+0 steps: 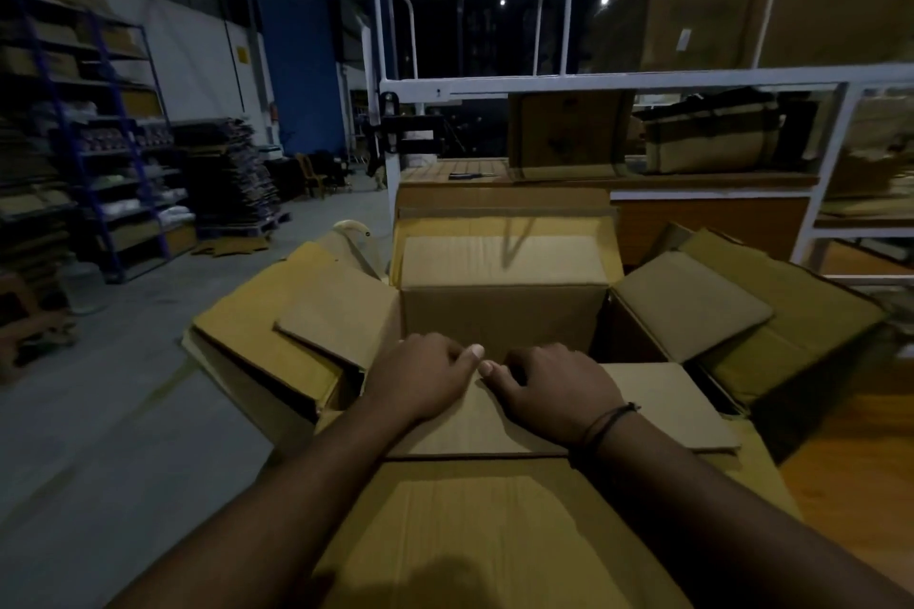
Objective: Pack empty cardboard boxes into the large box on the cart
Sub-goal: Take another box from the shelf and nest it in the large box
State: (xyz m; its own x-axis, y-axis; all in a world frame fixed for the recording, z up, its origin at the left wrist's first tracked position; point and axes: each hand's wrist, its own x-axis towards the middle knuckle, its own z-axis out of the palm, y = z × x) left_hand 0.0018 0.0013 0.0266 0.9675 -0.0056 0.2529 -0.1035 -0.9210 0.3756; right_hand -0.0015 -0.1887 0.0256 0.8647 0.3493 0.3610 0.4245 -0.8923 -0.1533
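The large open cardboard box (494, 534) fills the middle of the view, its flaps spread left (257, 336), right (801, 326) and towards me. A smaller closed cardboard box (504, 292) sits inside it against the far wall. A shorter inner flap (658, 406) lies over the near flap. My left hand (420, 381) and my right hand (559, 386) lie side by side on it. Their fingers curl over its far edge and the thumbs nearly touch. The fingertips are hidden below that edge.
A white metal rack (618, 82) stands behind the box and holds more cartons (569, 134) and a dark bag (712, 139). Blue shelving (109, 139) and stacked flat cardboard (232, 173) line the left wall. Grey concrete floor (123, 386) stretches to the left.
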